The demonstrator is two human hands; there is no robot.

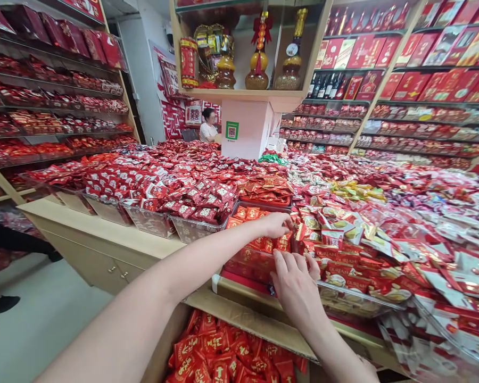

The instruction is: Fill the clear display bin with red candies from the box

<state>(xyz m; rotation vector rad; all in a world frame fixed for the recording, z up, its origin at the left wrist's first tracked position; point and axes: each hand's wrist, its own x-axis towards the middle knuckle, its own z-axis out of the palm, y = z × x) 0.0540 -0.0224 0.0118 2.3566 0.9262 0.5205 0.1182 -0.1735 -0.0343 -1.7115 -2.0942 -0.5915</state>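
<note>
My left hand [278, 224] reaches over a clear bin of red candy packets with gold lettering [257, 242]. Its fingers are curled down at the bin's right side, and whatever they hold is hidden. Closer to me, my right hand [297, 279] is bent over the front wall of that clear plastic bin [243, 266], thumb on the near side and fingertips out of sight among the packets. Below my arms, an open cardboard box [259, 331] contains more packets [219, 346] of the same red and gold kind.
Durian candy packets [347, 260] fill the bin to the right. Patterned red packets [199, 199] heap up in bins on the left. A white pillar [245, 133] carries a display cabinet [239, 94]. Shelves line both sides. A person [208, 127] is at the back; another's legs show at left.
</note>
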